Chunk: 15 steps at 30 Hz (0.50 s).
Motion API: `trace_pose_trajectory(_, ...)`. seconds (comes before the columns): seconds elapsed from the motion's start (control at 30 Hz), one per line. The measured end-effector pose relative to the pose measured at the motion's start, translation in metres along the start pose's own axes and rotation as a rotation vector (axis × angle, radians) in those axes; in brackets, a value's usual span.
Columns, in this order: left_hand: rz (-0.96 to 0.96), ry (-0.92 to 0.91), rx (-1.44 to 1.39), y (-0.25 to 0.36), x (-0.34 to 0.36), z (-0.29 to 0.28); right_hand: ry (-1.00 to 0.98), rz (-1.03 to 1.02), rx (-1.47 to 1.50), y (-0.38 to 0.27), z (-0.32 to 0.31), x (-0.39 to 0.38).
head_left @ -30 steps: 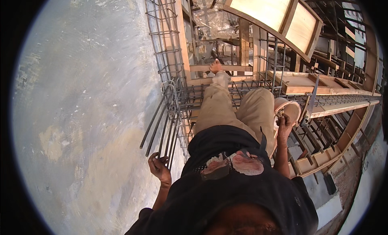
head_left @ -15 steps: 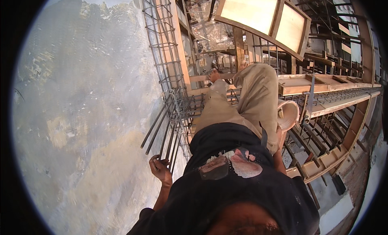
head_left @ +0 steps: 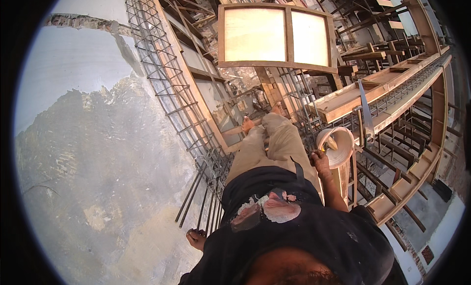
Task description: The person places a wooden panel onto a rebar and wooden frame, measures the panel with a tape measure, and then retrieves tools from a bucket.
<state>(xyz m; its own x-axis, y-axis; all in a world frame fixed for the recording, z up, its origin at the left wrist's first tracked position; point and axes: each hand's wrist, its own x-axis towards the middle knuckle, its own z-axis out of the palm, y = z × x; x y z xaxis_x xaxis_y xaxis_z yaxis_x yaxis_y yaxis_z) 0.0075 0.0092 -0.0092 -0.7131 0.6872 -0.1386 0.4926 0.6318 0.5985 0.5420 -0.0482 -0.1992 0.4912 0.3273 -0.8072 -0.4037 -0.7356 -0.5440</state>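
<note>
My left hand [head_left: 197,239] is at the lower left, its fingers curled around the lower end of one of several steel reinforcing bars [head_left: 192,199]. These bars stick out of a tied rebar cage and lie against the grey plastered wall. At my right thigh, my right hand [head_left: 322,166] is closed, the fingers bent beside the rim of a pale bucket [head_left: 341,157]. What those fingers grip, if anything, is hidden. Inside the bucket lies a tan object [head_left: 332,143] whose kind I cannot make out. My bare feet [head_left: 248,124] rest on timber and bars.
A long rebar cage [head_left: 167,79] runs along the plastered wall [head_left: 93,152]. Ahead stands a framed wooden panel [head_left: 255,36]. On the right, a handsaw [head_left: 365,108] is at the edge of a timber beam form [head_left: 353,99]. Below are wooden props and gaps.
My view has turned and shifted, bringing more wall into sight at upper left. My right hand has come up from beside my thigh to the bucket. The left hand stays by the bar ends.
</note>
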Motion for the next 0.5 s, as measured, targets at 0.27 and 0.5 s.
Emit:
trace_pose_trajectory(0.27,-0.239,0.045,0.101,-0.067,0.031,-0.023,0.102,-0.044,-0.185,0.024,-0.035,0.005)
trace_pose_trajectory(0.5,-0.355,-0.149,0.272,-0.03,0.036,0.049,0.056,0.05,0.057,-0.022,-0.07,0.029)
